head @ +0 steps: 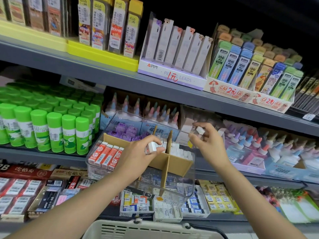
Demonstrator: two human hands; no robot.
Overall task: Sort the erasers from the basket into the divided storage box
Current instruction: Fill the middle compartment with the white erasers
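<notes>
From the head camera, a clear plastic storage box (191,169) sits on the edge of a grey shop shelf (43,156), split into compartments by tan cardboard dividers (168,161). The near-left compartment holds a row of red-and-white sleeved erasers (106,155) standing on end. The compartment right of the middle divider is packed with small white erasers (181,151). A far-left compartment holds purple items (126,133), too blurred to name.

The left hand (138,152) reaches over the box's middle, its thumb and fingers curled round a small white eraser with a red mark (151,147), held just above the dividers. The right hand (208,142) is raised above the box's far-right corner, pinching a small white eraser block (200,130) between thumb and fingertips, with the other fingers loosely curled below it.

At the bottom edge, the rim of a pale slotted basket (151,229) shows between the forearms; its contents are out of sight.

Left of the box stand rows of green-capped glue sticks (51,128). Behind and right of it stand glue bottles (250,149) with pastel tips. The shelf above carries pencil lead boxes (174,49), and the shelf below holds packaged erasers (136,202).
</notes>
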